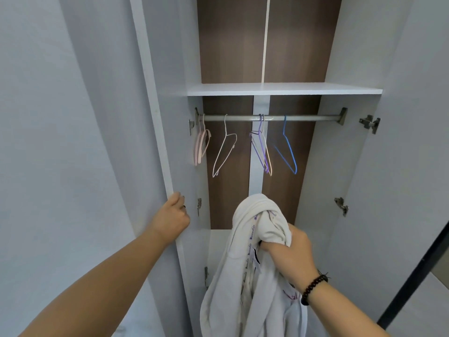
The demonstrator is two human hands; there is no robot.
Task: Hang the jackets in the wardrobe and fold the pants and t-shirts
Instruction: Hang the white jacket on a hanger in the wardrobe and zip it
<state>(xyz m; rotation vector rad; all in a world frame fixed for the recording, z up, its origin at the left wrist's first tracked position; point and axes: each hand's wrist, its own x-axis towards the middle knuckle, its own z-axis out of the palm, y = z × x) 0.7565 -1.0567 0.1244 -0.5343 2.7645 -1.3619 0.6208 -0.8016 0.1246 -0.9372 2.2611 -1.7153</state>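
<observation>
The wardrobe stands open in front of me, with a grey rail (243,117) under a white shelf (284,89). Several thin hangers hang on the rail: pink ones (201,147) at the far left, a white one (224,154), a purple and cream bunch (262,152), and a blue one (289,152). My right hand (290,249) grips a bunched white jacket (245,263) with purple lettering, held up below the rail. My left hand (173,212) grips the edge of the left door (155,142), fingers curled round it.
The right door (388,178) is swung open, its hinges showing. The brown back panel of the wardrobe shows behind the rail. A dark frame edge (418,271) runs diagonally at the lower right. A bead bracelet sits on my right wrist.
</observation>
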